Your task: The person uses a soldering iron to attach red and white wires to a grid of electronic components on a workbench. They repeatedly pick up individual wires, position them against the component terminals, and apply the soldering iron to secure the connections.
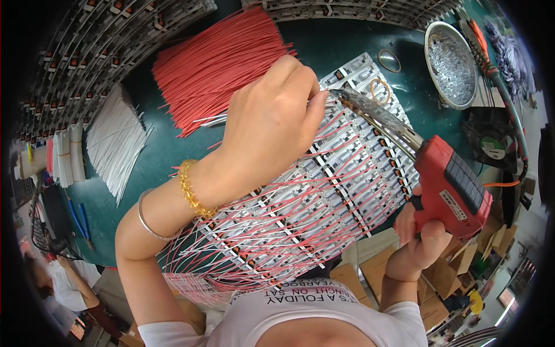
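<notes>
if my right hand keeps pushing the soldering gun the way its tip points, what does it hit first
Probably the left hand's fingertips, pinched right at the tip of the soldering gun in the right hand, above the circuit boards. Depth is unclear.

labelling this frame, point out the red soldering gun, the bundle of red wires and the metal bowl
red soldering gun (451,188), head view, on its red body
bundle of red wires (214,63), head view, mid-bundle
metal bowl (428,49), head view, on its left rim

White printed shirt (312,312); gold bracelet (193,191), silver bangle (149,222) on left wrist.
</notes>
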Available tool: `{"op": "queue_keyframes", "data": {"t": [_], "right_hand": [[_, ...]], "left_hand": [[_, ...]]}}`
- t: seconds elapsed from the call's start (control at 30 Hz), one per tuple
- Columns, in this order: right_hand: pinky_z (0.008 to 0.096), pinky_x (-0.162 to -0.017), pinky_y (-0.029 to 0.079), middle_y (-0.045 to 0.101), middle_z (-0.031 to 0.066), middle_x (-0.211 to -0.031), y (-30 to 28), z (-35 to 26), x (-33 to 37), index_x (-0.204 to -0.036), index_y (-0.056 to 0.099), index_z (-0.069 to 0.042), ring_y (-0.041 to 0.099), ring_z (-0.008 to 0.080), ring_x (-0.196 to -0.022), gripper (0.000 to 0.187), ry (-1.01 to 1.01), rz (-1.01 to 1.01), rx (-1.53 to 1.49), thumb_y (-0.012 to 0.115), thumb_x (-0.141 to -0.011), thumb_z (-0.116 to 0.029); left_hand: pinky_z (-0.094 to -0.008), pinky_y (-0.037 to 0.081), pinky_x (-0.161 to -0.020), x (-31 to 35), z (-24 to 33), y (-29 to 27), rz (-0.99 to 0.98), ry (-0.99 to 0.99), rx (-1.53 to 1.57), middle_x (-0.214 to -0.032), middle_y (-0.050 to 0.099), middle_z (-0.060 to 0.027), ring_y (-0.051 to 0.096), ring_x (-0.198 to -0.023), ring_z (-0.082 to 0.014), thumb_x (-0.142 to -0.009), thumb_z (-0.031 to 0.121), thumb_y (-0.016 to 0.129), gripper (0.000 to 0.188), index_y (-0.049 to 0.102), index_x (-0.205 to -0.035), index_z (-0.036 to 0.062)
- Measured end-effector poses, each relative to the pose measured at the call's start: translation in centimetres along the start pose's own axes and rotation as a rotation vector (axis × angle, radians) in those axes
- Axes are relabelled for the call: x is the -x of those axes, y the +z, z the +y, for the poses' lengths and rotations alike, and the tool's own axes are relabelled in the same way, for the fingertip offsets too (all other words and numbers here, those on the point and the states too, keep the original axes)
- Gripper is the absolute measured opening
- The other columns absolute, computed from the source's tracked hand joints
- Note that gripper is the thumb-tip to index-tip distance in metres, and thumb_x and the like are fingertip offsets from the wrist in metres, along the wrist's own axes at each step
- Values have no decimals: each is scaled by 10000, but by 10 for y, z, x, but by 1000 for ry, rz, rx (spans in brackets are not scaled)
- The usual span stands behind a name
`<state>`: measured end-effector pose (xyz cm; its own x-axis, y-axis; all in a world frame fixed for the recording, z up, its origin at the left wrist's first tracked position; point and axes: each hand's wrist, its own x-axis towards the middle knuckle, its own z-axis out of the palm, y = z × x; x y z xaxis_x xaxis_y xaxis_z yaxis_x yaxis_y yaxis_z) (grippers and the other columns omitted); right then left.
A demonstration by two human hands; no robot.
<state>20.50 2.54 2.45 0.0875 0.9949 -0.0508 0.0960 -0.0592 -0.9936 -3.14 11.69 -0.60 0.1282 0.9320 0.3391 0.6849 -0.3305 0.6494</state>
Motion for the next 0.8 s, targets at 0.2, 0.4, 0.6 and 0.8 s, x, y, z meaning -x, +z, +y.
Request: {"op": "queue_keyframes", "data": {"t": [0.2,0.4,0.6,0.8], "right_hand": [[216,-361,305,413,23,-451,-3,1,1,-1092,414,143,383,98,-350,740,-16,-16,29,585,-830,-528],[215,-363,304,439,9,-484,-2,-4,1,-1167,389,135,399,85,-367,814,12,-9,-49,643,-770,-529],[213,-376,315,420,2,-458,-2,-4,4,-1182,343,172,390,82,-369,827,-9,-54,-49,581,-827,-536],[215,-387,329,422,2,-467,-6,-2,6,-1195,341,161,400,86,-376,832,-11,-72,-82,575,-824,-546]], "left_hand": [[-367,462,-498,0,-1,3,16,53,-59,-764,528,-110,574,-596,-282,-792,99,615,124,540,-747,11],[-385,460,-481,0,-3,4,12,82,-92,-769,518,-112,576,-575,-291,-792,113,600,122,539,-747,16],[-385,461,-478,0,-3,4,19,87,-85,-765,520,-110,575,-567,-294,-784,107,602,115,542,-744,18],[-384,471,-488,-1,-3,3,41,104,-98,-794,521,-112,582,-579,-299,-780,89,605,98,546,-748,19]]}}
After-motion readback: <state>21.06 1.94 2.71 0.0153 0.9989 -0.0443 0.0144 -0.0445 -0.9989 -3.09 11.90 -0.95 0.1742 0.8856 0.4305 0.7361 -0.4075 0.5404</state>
